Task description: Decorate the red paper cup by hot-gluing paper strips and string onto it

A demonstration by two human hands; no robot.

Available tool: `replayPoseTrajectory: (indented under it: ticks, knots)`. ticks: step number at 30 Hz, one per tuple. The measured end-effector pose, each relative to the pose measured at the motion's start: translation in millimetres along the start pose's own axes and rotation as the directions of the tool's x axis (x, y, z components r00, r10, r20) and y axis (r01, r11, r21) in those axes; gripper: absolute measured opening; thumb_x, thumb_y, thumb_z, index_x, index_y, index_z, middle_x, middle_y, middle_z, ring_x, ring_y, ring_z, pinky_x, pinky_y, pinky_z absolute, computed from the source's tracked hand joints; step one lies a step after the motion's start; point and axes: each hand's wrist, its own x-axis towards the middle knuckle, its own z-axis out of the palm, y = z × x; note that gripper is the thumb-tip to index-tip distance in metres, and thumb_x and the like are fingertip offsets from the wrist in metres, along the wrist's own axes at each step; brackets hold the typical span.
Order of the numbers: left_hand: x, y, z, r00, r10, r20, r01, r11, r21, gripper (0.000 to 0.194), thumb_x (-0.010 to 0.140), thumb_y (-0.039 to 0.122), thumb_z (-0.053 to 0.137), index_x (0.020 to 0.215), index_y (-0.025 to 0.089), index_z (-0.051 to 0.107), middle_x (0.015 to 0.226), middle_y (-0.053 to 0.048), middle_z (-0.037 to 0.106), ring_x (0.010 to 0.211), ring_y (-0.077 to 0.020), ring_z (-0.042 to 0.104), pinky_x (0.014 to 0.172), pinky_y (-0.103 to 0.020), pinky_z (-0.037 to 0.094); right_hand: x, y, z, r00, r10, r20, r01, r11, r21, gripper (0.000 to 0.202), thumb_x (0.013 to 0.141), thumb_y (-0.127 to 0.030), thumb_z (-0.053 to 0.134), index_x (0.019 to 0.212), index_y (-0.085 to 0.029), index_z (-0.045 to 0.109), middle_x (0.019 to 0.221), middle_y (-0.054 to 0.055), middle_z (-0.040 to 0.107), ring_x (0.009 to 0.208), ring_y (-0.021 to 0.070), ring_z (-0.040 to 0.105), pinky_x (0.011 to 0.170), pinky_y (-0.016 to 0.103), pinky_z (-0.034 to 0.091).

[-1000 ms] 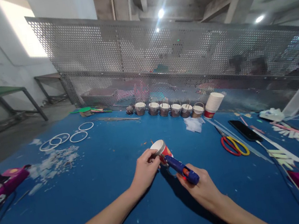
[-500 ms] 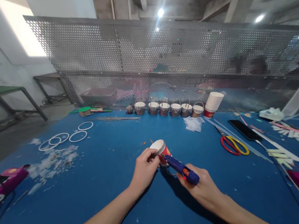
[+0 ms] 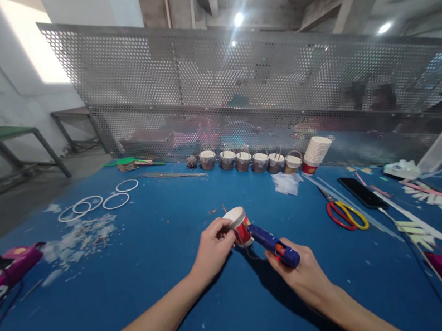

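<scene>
Near the middle of the blue table, a red and white paper cup (image 3: 241,231) is tilted, with a greyish strip round its rim. My left hand (image 3: 214,247) pinches the cup at its left side, thumb and fingers on the rim strip. In my right hand (image 3: 298,271) is a dark blue glue gun (image 3: 270,241), fingers wrapped round its handle. The gun's tip points up and left, close to the cup's right side; whether it touches cannot be made out. A thin loop hangs below the cup.
Several wrapped cups (image 3: 243,161) and a cup stack (image 3: 317,154) line the back. Scissors (image 3: 346,215) and a phone (image 3: 361,192) lie right. White rings (image 3: 115,200), scraps and a purple power strip (image 3: 14,271) lie left. A perforated metal screen (image 3: 198,79) stands behind.
My right hand and the glue gun have shifted slightly right, away from the cup, so more of its red side shows. My left hand still holds the cup in nearly the same place.
</scene>
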Motion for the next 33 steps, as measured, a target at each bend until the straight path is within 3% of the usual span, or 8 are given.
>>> replayPoseTrajectory:
  ticks: [5, 14, 25, 33]
  knots:
    - [-0.2, 0.9, -0.7, 1.000, -0.023, 0.008, 0.023, 0.999, -0.033, 0.015, 0.068, 0.022, 0.048, 0.072, 0.018, 0.062, 0.056, 0.005, 0.052, 0.050, -0.0106, 0.047, 0.052, -0.023, 0.038, -1.3, -2.5, 0.8, 0.999, -0.037, 0.030, 0.036, 0.999, 0.013, 0.025, 0.087, -0.028, 0.052, 0.063, -0.021, 0.045, 0.052, -0.006, 0.045, 0.043, 0.0080, 0.036, 0.044, 0.020, 0.034]
    - [0.3, 4.7, -3.0, 0.994, -0.102, 0.026, 0.103, 0.992, -0.069, 0.021, 0.066, 0.023, 0.048, 0.078, 0.018, 0.065, 0.050, 0.006, 0.050, 0.047, -0.0109, 0.045, 0.050, -0.024, 0.038, 0.6, -0.2, -1.6, 0.998, 0.059, 0.016, -0.060, 0.997, 0.056, 0.030, 0.087, -0.033, 0.053, 0.062, -0.021, 0.042, 0.052, -0.007, 0.040, 0.046, 0.0080, 0.031, 0.043, 0.020, 0.032]
    - [1.4, 3.2, -3.4, 0.987, -0.158, 0.024, 0.160, 0.976, -0.147, 0.027, 0.062, 0.021, 0.048, 0.081, 0.015, 0.068, 0.048, 0.006, 0.050, 0.044, -0.0095, 0.044, 0.046, -0.022, 0.036, 1.0, 9.9, -1.2, 0.992, 0.128, -0.011, -0.126, 0.987, 0.097, 0.032, 0.087, -0.037, 0.055, 0.061, -0.020, 0.046, 0.052, -0.004, 0.043, 0.046, 0.0085, 0.035, 0.040, 0.021, 0.030]
    - [0.0, 9.6, -1.9, 0.990, -0.135, 0.039, 0.139, 0.980, -0.142, 0.022, 0.062, 0.023, 0.049, 0.075, 0.017, 0.066, 0.052, 0.005, 0.052, 0.047, -0.0095, 0.043, 0.048, -0.022, 0.035, -1.3, -2.3, -0.2, 0.997, 0.064, 0.037, -0.067, 0.994, 0.082, 0.030, 0.087, -0.033, 0.053, 0.061, -0.021, 0.043, 0.052, -0.006, 0.043, 0.046, 0.0079, 0.034, 0.045, 0.021, 0.035]
